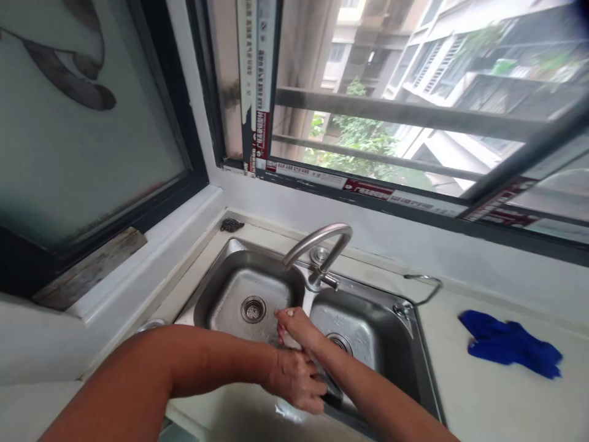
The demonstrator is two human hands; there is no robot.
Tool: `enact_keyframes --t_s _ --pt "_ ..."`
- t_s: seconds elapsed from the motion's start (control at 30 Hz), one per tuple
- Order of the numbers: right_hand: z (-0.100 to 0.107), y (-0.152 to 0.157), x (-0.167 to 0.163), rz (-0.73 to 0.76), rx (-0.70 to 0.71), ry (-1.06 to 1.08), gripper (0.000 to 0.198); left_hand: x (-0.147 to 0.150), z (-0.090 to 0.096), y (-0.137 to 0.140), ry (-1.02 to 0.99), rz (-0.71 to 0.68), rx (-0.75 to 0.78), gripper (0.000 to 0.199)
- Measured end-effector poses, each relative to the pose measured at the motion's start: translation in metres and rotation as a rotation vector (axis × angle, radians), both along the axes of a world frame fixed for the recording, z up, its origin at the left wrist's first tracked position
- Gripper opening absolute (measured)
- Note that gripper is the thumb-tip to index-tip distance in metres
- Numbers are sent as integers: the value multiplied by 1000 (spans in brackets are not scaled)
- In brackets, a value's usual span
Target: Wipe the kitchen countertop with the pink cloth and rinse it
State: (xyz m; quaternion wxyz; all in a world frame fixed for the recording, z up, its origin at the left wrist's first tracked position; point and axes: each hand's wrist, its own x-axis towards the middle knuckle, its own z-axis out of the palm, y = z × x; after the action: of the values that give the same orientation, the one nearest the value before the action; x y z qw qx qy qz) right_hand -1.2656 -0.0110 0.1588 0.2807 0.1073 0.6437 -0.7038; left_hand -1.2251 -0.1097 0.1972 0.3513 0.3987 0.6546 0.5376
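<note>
Over the front of the divider of a steel double sink (421, 380), my two hands are close together. My right hand (297, 327) is closed, its fingers curled round something pale (291, 341) that shows only as a small strip between the hands. Nearer to me, my left hand (299, 379) reaches across with bent fingers, just below my right wrist. Whatever it grips is hidden under the fingers. A curved steel faucet (322, 236) stands behind the hands, its spout turned toward the left basin, with no water stream visible.
A blue cloth (510, 344) lies on the right counter (488, 399). At the back left corner sits a dark scouring pad (232, 224). A bent metal wire or tube (430, 279) rises beside the sink. The window frame (368, 190) runs behind; a frosted pane (92, 141) stands left.
</note>
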Motion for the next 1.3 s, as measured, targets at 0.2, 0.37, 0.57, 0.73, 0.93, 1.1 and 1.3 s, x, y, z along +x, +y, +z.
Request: enact_keyframes --t_s 0.2,0.37,0.57,0.73,0.93,1.1,1.3 --pt "12 55 33 -409 -111 84 47 -3 17 12 -347 -52 80 26" --pt "29 116 115 -551 -219 78 54 11 3 33 -326 374 179 29" --pt "44 172 213 -730 -180 265 39 49 -20 101 -548 703 -30 50" --pt "52 209 294 -705 49 406 43 106 7 153 -772 583 182 55" --pt "65 234 379 -643 131 503 56 185 48 201 -811 430 297 42" --pt "78 257 443 -736 273 481 47 240 68 226 -823 273 265 39" --pt "86 262 512 -921 -20 429 53 294 71 263 -1002 130 141 36"
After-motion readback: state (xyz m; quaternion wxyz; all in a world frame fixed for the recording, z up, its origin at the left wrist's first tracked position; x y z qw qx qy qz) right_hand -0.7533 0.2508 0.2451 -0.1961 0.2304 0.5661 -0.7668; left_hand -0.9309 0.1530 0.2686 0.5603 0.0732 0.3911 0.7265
